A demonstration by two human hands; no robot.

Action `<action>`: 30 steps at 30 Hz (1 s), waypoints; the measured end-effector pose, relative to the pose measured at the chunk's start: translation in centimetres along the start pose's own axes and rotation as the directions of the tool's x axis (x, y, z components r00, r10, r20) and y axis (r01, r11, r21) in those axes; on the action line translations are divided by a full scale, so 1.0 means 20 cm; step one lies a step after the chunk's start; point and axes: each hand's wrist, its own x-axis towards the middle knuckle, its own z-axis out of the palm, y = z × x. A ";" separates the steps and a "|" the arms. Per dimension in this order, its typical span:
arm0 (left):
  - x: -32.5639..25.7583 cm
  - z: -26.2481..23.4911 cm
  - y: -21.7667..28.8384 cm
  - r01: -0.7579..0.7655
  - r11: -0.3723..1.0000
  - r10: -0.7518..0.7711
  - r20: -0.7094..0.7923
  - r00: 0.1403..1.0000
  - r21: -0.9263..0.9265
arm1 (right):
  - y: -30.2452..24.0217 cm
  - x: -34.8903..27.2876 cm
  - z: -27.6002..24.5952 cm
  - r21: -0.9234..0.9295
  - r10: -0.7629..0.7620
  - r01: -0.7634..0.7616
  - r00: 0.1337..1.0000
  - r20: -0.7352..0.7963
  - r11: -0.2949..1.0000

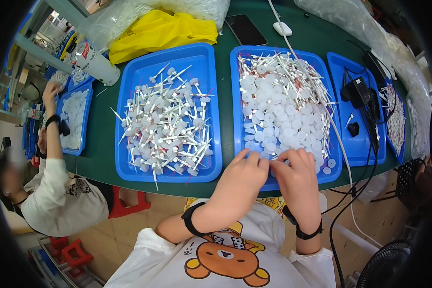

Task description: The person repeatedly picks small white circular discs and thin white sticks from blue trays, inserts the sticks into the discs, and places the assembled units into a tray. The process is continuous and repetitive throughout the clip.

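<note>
Over the near edge of the right blue tray [338, 174], my left hand [247, 174] and my right hand [295, 174] meet fingertip to fingertip. Both are closed in a pinch, and a small pale piece seems to lie between them, mostly hidden by the fingers. Under and beyond them the tray holds a heap of translucent white discs [285, 115] and many thin white sticks [293, 65] with reddish wires. To the left, another blue tray [217, 144] holds a jumbled pile of white sticks with discs fitted on them [170, 125].
A yellow bag [163, 33], a phone [246, 30] and a white mouse-like object [282, 29] lie at the back. A white cup [96, 65] stands at left. At right, a tray [369, 153] holds black adapters [357, 91]; cables cross nearby. Another person [53, 187] works at far left.
</note>
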 end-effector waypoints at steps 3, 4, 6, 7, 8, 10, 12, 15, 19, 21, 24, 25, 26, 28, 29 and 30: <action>-0.06 -0.05 -0.01 0.002 0.986 -0.014 -0.075 0.997 -0.164 | 0.01 0.04 0.03 -0.043 -0.025 0.026 1.000 0.013 0.999; -0.09 -0.07 -0.01 0.052 0.967 -0.076 -0.086 0.993 -0.247 | 0.01 0.05 0.03 -0.045 -0.024 0.025 1.000 0.015 0.999; -0.13 -0.12 0.00 0.146 0.901 -0.200 -0.092 0.975 -0.409 | 0.00 0.07 0.04 -0.047 -0.023 0.024 1.000 0.019 0.999; -0.14 -0.13 -0.01 0.131 0.891 -0.202 -0.120 0.972 -0.434 | 0.00 0.07 0.05 -0.047 -0.014 0.015 1.000 0.002 0.999; -0.16 -0.15 -0.03 0.116 0.881 -0.204 -0.147 0.968 -0.458 | 0.00 0.07 0.07 -0.047 -0.005 0.005 1.000 -0.015 0.999; -0.18 -0.17 -0.04 0.106 0.861 -0.232 -0.198 0.952 -0.498 | 0.00 0.06 0.10 -0.044 0.016 -0.017 0.999 -0.038 0.999; -0.20 -0.18 -0.08 0.086 0.864 -0.222 -0.221 0.950 -0.496 | 0.00 0.06 0.11 -0.039 0.041 -0.043 0.998 -0.052 0.998; -0.20 -0.17 -0.08 0.085 0.826 -0.250 -0.226 0.942 -0.558 | 0.00 0.05 0.11 -0.079 0.003 -0.007 0.999 -0.046 0.997; -0.20 -0.16 -0.08 0.075 0.669 -0.313 -0.189 0.931 -0.739 | -0.01 0.07 0.10 -0.122 -0.036 0.037 0.999 0.011 0.992; -0.21 -0.16 -0.07 0.046 0.536 -0.338 -0.164 0.927 -0.843 | 0.00 0.07 0.09 0.028 -0.045 0.045 0.999 -0.027 0.999; -0.22 -0.17 -0.06 -0.007 0.314 -0.345 -0.121 0.931 -0.949 | 0.00 0.07 0.05 0.304 -0.084 0.123 0.987 -0.138 0.945; -0.23 -0.18 -0.05 -0.016 0.238 -0.330 -0.096 0.939 -0.971 | 0.00 0.05 0.03 0.496 -0.027 0.094 0.990 -0.140 0.863; -0.23 -0.18 -0.05 -0.023 0.161 -0.312 -0.073 0.947 -0.987 | -0.02 0.02 0.02 0.667 0.029 0.066 0.991 -0.131 0.742; -0.24 -0.18 -0.07 -0.029 0.074 -0.258 -0.048 0.965 -0.997 | -0.03 -0.02 -0.01 0.878 0.072 0.093 0.987 -0.143 0.469; -0.24 -0.17 -0.07 -0.030 0.030 -0.230 -0.036 0.972 -0.999 | -0.05 -0.03 -0.04 0.915 0.084 0.107 0.985 -0.151 0.389; -0.24 -0.18 -0.06 -0.006 0.040 -0.265 -0.017 0.964 -0.999 | -0.09 -0.04 -0.08 0.944 0.097 0.122 0.983 -0.158 0.306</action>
